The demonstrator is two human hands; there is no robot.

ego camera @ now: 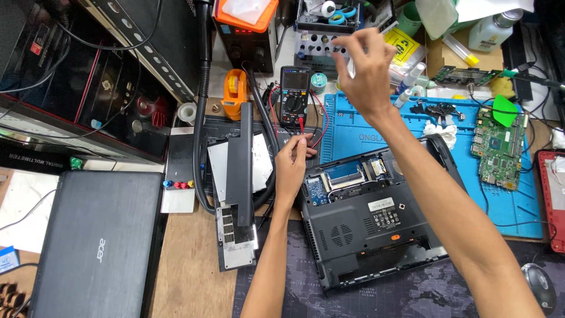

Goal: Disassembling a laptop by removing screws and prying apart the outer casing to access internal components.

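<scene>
Upturned black laptop (368, 232) on the dark desk mat (412, 294), base plate facing up, long axis running left to right with a slight tilt, the far right corner resting on the blue work mat (353, 132); hard matt plastic, ribbed round vent grille, open hatch at the far edge baring a green circuit board and a metal-framed slot.

Left hand (291, 168) just beyond the laptop's far left corner, fingers curled and pinched shut around something small; what it grips, impossible to tell; red probe leads right beside the fingertips.

Right hand (368, 68) raised well above the bench, blurred, fingers bent towards the small parts rack (321, 41); open or gripping, impossible to tell.

Black multimeter (294, 97) upright behind the left hand, round dial, red and black leads trailing towards it.

Long flat black battery bar (239, 156) lying lengthways, near to far, over a silver plate; ribbed black hose (203, 118) curving around it.

Closed grey laptop (97, 241) at the left, smooth lid; bare green board (497, 147) on the blue mat's right side; mouse (538, 285) at the lower right.
</scene>
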